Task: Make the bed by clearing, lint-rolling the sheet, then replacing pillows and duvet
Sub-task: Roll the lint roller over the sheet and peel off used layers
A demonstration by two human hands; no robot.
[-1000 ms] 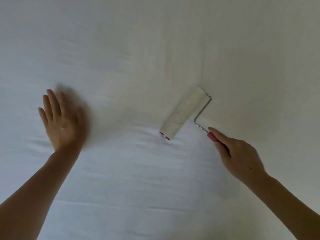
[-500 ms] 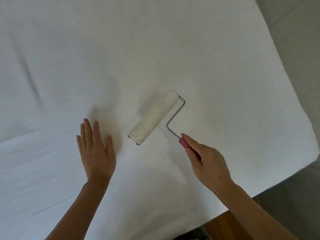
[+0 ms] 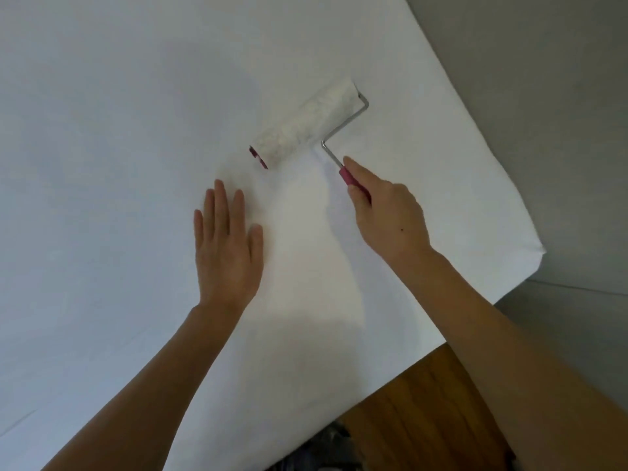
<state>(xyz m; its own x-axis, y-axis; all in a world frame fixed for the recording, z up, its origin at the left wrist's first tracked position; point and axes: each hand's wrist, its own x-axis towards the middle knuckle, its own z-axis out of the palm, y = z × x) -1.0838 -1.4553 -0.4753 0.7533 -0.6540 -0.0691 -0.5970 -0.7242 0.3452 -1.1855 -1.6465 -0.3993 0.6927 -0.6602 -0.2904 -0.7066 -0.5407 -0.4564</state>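
Nearest me, wooden floor (image 3: pixel 424 413) at 5 o'clock past the bed edge. My left hand (image 3: pixel 227 246) lies flat on the white sheet (image 3: pixel 102 164), fingers straight, holding nothing, likely pinning the fabric. My right hand (image 3: pixel 387 215) is curled round the pink handle (image 3: pixel 353 180) of the lint roller (image 3: pixel 306 125), index finger along it. The roll sits on the sheet at about 12 o'clock from the left hand and 10 to 11 from the right, long axis running 7 to 1 o'clock. Right hand drives; next stroke probably goes across that axis. Far corner of the bed at 3 o'clock.
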